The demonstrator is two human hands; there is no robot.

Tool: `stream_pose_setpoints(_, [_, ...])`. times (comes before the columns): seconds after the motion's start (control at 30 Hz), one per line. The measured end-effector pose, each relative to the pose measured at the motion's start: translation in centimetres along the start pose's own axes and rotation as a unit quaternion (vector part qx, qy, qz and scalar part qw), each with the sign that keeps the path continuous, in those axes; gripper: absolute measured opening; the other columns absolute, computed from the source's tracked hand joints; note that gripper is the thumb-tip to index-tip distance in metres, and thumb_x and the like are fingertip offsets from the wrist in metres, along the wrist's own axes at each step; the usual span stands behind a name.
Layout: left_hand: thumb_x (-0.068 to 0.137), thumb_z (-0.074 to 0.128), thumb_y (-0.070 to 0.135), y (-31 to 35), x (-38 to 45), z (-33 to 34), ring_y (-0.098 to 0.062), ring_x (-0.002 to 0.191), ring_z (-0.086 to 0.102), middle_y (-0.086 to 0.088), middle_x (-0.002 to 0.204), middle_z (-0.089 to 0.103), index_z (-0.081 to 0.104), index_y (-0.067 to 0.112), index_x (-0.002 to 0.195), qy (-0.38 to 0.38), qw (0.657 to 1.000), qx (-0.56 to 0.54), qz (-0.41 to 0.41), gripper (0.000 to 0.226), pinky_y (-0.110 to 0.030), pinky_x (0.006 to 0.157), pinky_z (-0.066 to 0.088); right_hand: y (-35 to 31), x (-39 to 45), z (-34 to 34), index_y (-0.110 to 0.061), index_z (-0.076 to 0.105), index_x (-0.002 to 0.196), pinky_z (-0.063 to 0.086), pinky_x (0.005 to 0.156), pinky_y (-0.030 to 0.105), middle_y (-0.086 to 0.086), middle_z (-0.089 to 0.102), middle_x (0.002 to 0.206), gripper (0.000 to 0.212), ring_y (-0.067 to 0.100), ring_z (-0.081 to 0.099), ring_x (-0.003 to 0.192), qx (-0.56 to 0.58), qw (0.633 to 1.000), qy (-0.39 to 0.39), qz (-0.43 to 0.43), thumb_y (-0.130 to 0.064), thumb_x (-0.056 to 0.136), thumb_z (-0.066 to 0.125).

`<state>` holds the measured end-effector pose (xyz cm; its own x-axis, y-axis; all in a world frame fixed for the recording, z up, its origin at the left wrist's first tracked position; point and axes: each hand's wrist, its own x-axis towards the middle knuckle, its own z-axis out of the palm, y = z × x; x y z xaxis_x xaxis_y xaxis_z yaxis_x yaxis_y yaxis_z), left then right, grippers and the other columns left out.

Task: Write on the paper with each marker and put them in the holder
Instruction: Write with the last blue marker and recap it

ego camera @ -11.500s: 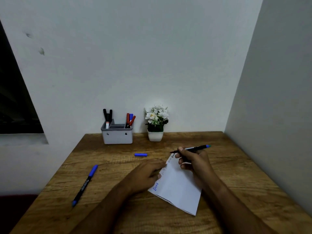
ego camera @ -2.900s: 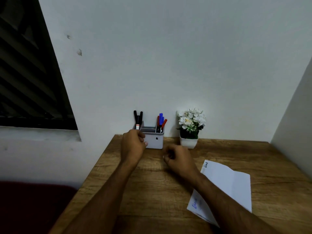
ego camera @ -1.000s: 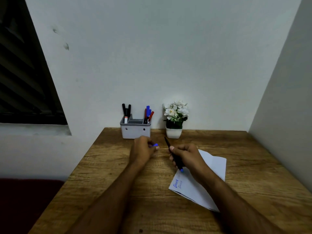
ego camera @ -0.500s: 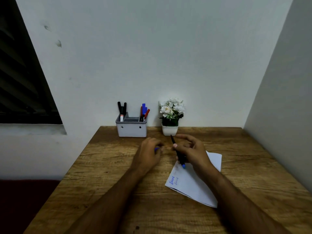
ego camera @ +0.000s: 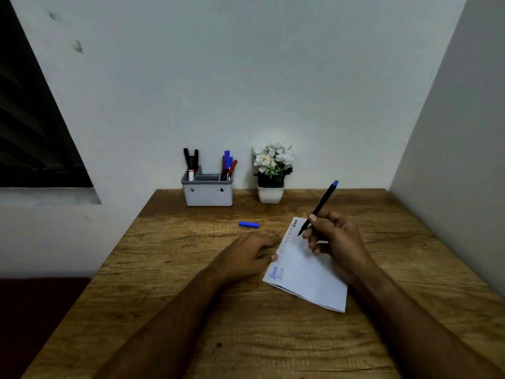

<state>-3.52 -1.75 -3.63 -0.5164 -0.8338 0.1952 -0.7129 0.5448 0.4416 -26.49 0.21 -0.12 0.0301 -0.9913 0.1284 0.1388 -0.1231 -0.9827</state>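
Note:
A folded white paper [ego camera: 308, 272] with several short written words lies on the wooden table [ego camera: 191, 318]. My right hand [ego camera: 337, 242] grips a black marker [ego camera: 321, 205] with a blue end, its tip down on the paper's far edge. My left hand [ego camera: 246, 254] lies flat beside the paper, fingertips pressing its left edge. The marker's blue cap [ego camera: 248, 224] lies loose on the table beyond my left hand. A grey holder [ego camera: 209, 191] at the back carries black markers on its left side and red and blue ones on its right.
A small white pot with white flowers [ego camera: 272, 173] stands right of the holder against the back wall. A side wall [ego camera: 451, 160] closes off the table's right edge. A dark window [ego camera: 32, 127] is on the left.
The blue cap has come off the marker and now lies on the table. My left hand let it go and moved onto the paper's edge. My right hand turned the marker tip-down onto the paper.

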Motion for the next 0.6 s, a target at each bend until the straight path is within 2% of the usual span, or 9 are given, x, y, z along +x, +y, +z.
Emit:
stream_pose_setpoints(0.1, [0.097, 0.058, 0.033, -0.3, 0.1, 0.0, 0.002, 0.142, 0.029, 0.008, 0.156, 0.038, 0.043, 0.022, 0.150, -0.007, 1.000, 0.005, 0.012, 0.056, -0.010, 0.115, 0.016, 0.1, -0.5, -0.5, -0.005, 0.070, 0.081, 0.043, 0.044, 0.027, 0.028, 0.072, 0.084, 0.014, 0.025, 0.057, 0.051, -0.037, 0.999, -0.027, -0.012, -0.006, 0.095, 0.069])
stream_pose_setpoints(0.17, [0.098, 0.057, 0.031, -0.4, 0.2, 0.0, 0.000, 0.143, 0.028, 0.008, 0.157, 0.036, 0.043, 0.021, 0.150, -0.012, 0.999, 0.018, 0.024, 0.054, -0.002, 0.109, 0.009, 0.3, -0.8, -0.4, -0.002, 0.067, 0.079, 0.045, 0.042, 0.027, 0.026, 0.072, 0.077, 0.014, 0.027, 0.057, 0.050, -0.061, 0.997, -0.045, -0.016, 0.000, 0.093, 0.070])
stream_pose_setpoints(0.27, [0.098, 0.056, 0.033, -0.5, 0.3, 0.1, -0.007, 0.147, 0.027, 0.005, 0.159, 0.034, 0.042, 0.023, 0.150, -0.019, 0.999, 0.027, 0.025, 0.055, -0.017, 0.116, 0.014, 0.8, -1.0, 0.1, -0.004, 0.065, 0.075, 0.042, 0.043, 0.025, 0.014, 0.059, 0.057, 0.019, 0.022, 0.053, 0.049, -0.107, 0.992, -0.051, -0.042, -0.002, 0.090, 0.075])
stream_pose_setpoints(0.37, [0.099, 0.055, 0.032, -0.5, 0.3, 0.2, -0.005, 0.148, 0.023, 0.008, 0.160, 0.031, 0.041, 0.027, 0.150, -0.027, 0.999, 0.025, 0.021, 0.054, -0.023, 0.118, 0.016, 1.2, -0.8, 0.7, 0.005, 0.063, 0.077, 0.035, 0.046, 0.022, 0.005, 0.048, 0.053, 0.024, 0.012, 0.044, 0.047, -0.127, 0.989, -0.065, -0.047, -0.009, 0.089, 0.079])
stream_pose_setpoints(0.47, [0.099, 0.054, 0.031, -0.4, 0.3, 0.1, -0.006, 0.149, 0.021, 0.008, 0.160, 0.031, 0.042, 0.028, 0.150, -0.035, 0.999, 0.022, 0.021, 0.053, -0.029, 0.121, 0.017, 1.1, -0.9, 0.9, 0.011, 0.065, 0.087, 0.042, 0.048, 0.026, 0.018, 0.060, 0.057, 0.018, 0.019, 0.052, 0.046, -0.114, 0.989, -0.079, -0.040, -0.003, 0.091, 0.075])
stream_pose_setpoints(0.53, [0.098, 0.055, 0.033, -0.6, 0.3, 0.1, -0.006, 0.149, 0.022, 0.009, 0.159, 0.033, 0.043, 0.029, 0.149, -0.039, 0.999, 0.010, 0.017, 0.053, -0.038, 0.122, 0.021, 0.9, -1.2, 0.9, 0.004, 0.066, 0.087, 0.050, 0.055, 0.035, 0.023, 0.068, 0.064, 0.007, 0.030, 0.060, 0.053, -0.115, 0.988, -0.092, -0.035, 0.005, 0.094, 0.067])
stream_pose_setpoints(0.6, [0.097, 0.055, 0.035, -0.8, 0.3, 0.1, -0.005, 0.149, 0.022, 0.009, 0.159, 0.034, 0.043, 0.030, 0.148, -0.042, 0.999, 0.002, 0.013, 0.052, -0.042, 0.122, 0.023, 0.9, -1.4, 1.0, -0.001, 0.067, 0.085, 0.052, 0.059, 0.041, 0.020, 0.069, 0.068, 0.013, 0.033, 0.061, 0.058, -0.145, 0.982, -0.110, -0.043, 0.009, 0.092, 0.062])
